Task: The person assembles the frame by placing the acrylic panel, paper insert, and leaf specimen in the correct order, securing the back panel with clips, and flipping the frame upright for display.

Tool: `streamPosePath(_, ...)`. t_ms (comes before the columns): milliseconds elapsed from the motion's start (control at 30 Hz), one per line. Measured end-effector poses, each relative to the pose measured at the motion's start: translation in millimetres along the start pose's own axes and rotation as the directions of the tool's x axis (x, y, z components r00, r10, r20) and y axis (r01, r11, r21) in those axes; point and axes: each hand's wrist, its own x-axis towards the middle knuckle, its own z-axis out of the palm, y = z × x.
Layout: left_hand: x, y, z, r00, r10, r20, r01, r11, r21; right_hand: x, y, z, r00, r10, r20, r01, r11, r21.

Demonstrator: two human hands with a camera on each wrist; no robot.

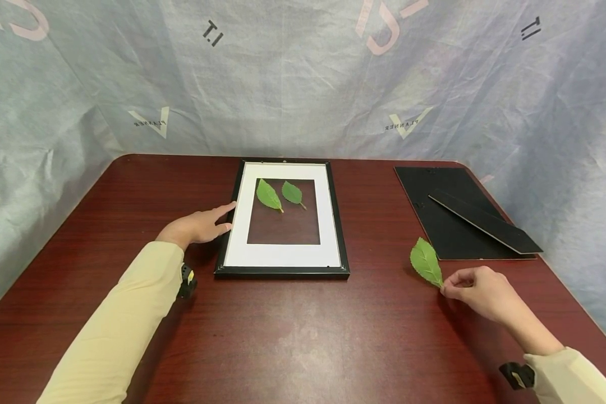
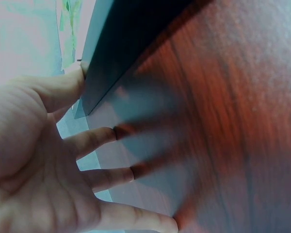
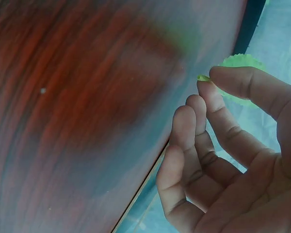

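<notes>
A black picture frame [image 1: 283, 275] lies on the table with a white mat [image 1: 283, 256] inside it. Two green leaves, a larger left leaf [image 1: 268, 195] and a smaller right leaf [image 1: 292, 193], lie in the upper part of the mat's window. My left hand [image 1: 198, 225] rests at the frame's left edge, thumb and fingertips against its side; in the left wrist view the other fingers [image 2: 102, 179] reach down to the tabletop. My right hand [image 1: 482, 292] pinches a third leaf [image 1: 426, 262] by its stem between thumb and index finger, the blade pointing away from me.
At the far right lies a black backing board [image 1: 449, 191] with its easel stand [image 1: 485, 221] raised at an angle. The reddish-brown wooden table [image 1: 293, 342] ends at a printed grey cloth [image 1: 283, 84] hanging behind and at both sides.
</notes>
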Motion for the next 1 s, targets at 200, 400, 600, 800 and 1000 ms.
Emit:
streamPosePath(200,-0.5,0.4,-0.6,1.0,0.003,0.001,-0.003,1.0,0.007,1.9,-6,-3,1.0,-0.006,-0.021,0.006,1.0,-0.009)
streamPosePath(400,-0.8,0.8,-1.4,1.0,0.003,0.004,-0.003,1.0,0.008,4.9,-19,-9,1.0,-0.01,-0.027,0.01,1.0,0.015)
streamPosePath(600,-0.3,0.4,-1.8,1.0,0.003,0.009,-0.003,1.0,0.008,11.5,-34,-15,0.998,-0.044,-0.04,0.046,0.998,0.035)
streamPosePath(800,0.2,0.6,-1.6,1.0,0.005,0.012,-0.005,1.0,0.01,20.0,-50,-21,0.997,-0.055,-0.047,0.058,0.997,0.06)
streamPosePath(1000,-0.7,1.0,-1.6,1.0,0.008,0.005,-0.008,1.0,0.004,29.0,-64,-28,0.997,-0.071,-0.044,0.074,0.995,0.065)
